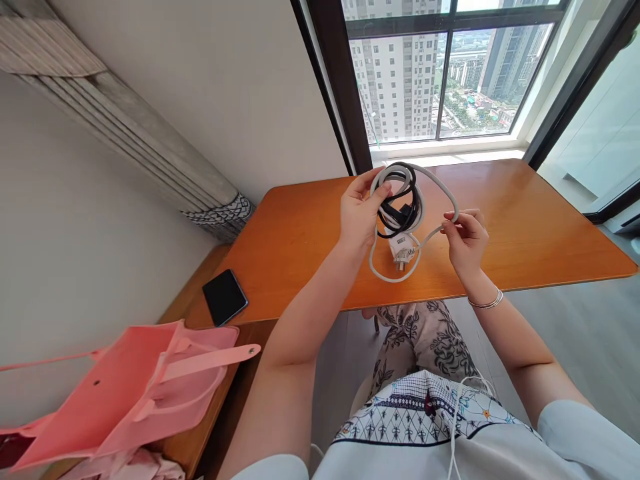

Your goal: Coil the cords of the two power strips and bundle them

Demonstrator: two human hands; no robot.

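Note:
My left hand [359,212] is closed around a coiled bundle of white and black cables [401,200], held above the orange wooden table [525,227]. A white plug [403,249] dangles from the bundle just over the tabletop. My right hand [465,235] pinches a loose loop of the white cable [447,193] at the right of the bundle. A silver bracelet [486,303] sits on my right wrist.
A black phone [225,297] lies face down on the table's near left corner. A pink bag [135,387] rests on a lower wooden surface at the left. A large window [440,67] stands behind the table, a curtain [150,147] at the left wall.

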